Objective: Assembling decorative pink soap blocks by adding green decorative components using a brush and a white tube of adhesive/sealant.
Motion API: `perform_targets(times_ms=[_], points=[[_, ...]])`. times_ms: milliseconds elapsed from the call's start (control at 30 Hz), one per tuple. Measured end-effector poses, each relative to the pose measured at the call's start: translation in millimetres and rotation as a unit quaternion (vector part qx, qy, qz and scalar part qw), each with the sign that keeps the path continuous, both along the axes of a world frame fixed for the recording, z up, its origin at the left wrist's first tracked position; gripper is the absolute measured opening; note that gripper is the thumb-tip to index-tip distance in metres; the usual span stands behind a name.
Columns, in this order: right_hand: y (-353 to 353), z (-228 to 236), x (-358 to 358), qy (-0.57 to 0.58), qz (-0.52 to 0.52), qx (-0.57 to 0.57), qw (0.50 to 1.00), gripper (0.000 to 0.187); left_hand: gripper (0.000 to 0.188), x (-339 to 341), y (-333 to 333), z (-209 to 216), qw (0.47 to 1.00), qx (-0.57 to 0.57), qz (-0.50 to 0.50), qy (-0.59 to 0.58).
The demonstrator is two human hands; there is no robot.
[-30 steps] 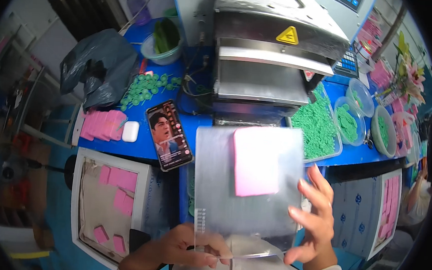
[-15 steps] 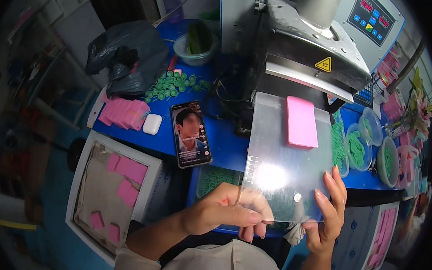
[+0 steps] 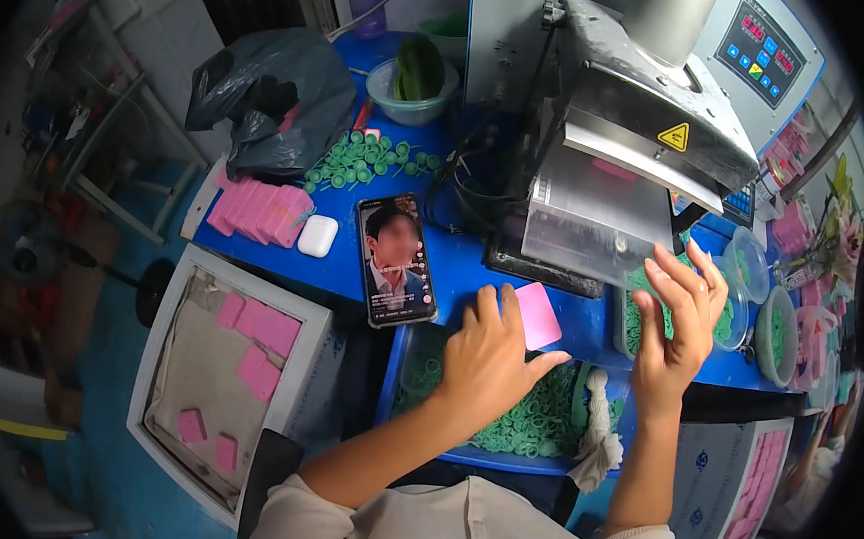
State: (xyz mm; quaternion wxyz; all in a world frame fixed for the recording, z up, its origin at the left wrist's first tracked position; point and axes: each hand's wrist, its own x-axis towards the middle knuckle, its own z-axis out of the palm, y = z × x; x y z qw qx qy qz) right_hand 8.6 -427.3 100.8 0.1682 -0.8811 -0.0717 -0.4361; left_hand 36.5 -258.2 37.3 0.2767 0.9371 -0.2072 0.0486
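My left hand [image 3: 485, 365] rests at the table's front edge, its fingers stretched and the thumb held apart. Its fingertips meet the left edge of a pink rounded rectangular piece [image 3: 541, 319] on the blue table. Farther back, a clear plate [image 3: 580, 225] sits tilted partly inside the press [image 3: 653, 115]. A pink piece [image 3: 614, 169] on that plate shows under the press head, mostly hidden. My right hand [image 3: 679, 322] is raised by the plate's near right corner, fingers apart and holding nothing; whether a fingertip touches the corner I cannot tell.
A blue tray of green rings [image 3: 532, 417] sits before me, with a whitish cloth [image 3: 596, 431] over its edge. A phone [image 3: 397, 262], a white case [image 3: 317, 235], pink pieces [image 3: 261, 210] and green parts [image 3: 365, 160] lie left. Bowls [image 3: 776, 334] stand right.
The clear plate with its pink piece has moved away from me into the press. Both hands have let go of it; my left hand has gone to another pink piece on the table.
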Motion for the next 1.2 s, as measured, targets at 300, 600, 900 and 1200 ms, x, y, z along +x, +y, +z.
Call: perform_targets(times_ms=[300,600,900,1200], points=[[7.7,-10.2,18.8,-0.053,-0.013,0.004,0.998,0.017,0.07,9.8,-18.3,-8.8,0.998,0.043,0.047,0.006],[-12.0,-17.7,10.6,-0.024,-0.023,-0.039,0.999,0.017,0.064,-22.1,130.6,4.8,0.977,-0.124,-0.031,0.171],[-11.8,-24.8,14.1,-0.022,-0.022,-0.023,0.999,0.019,0.064,-7.0,365.7,-108.2,0.928,0.149,0.327,0.094],[0.9,-23.6,17.8,-0.024,-0.02,-0.009,0.999,0.019,0.049,-14.3,431.2,-185.8,0.951,-0.028,0.293,0.098]])
